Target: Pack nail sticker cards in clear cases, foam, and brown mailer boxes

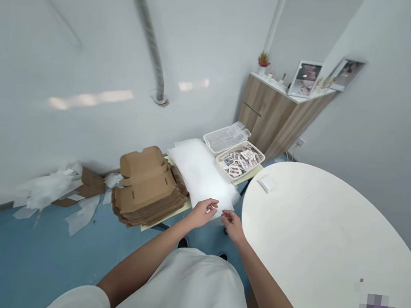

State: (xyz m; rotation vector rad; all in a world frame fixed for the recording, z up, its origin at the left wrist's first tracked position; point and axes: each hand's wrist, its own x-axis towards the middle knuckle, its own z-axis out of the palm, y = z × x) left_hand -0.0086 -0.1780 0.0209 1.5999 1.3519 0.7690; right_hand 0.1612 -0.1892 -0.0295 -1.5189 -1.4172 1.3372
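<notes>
A stack of thin white foam sheets (204, 168) lies in front of me on a low table, its near end hanging past the table's edge. My left hand (202, 213) is at that near end, fingers loosely curled, with a gap between thumb and fingertips. Facing it, my right hand (233, 224) has bent fingers, slightly apart, close to the sheets' near right corner. I see nothing clearly held in either hand; whether the fingertips touch the foam cannot be made out. Left of the foam is a pile of flat brown cardboard boxes (148, 187).
Behind the foam stand a white basket (263, 158) of printed cards and another tray (207, 140) with clear plastic pieces. A round white table (315, 224) at right carries a small white packet (266, 183). Scrap wrapping (53, 189) litters the floor at left. A wooden cabinet (269, 107) fills the corner.
</notes>
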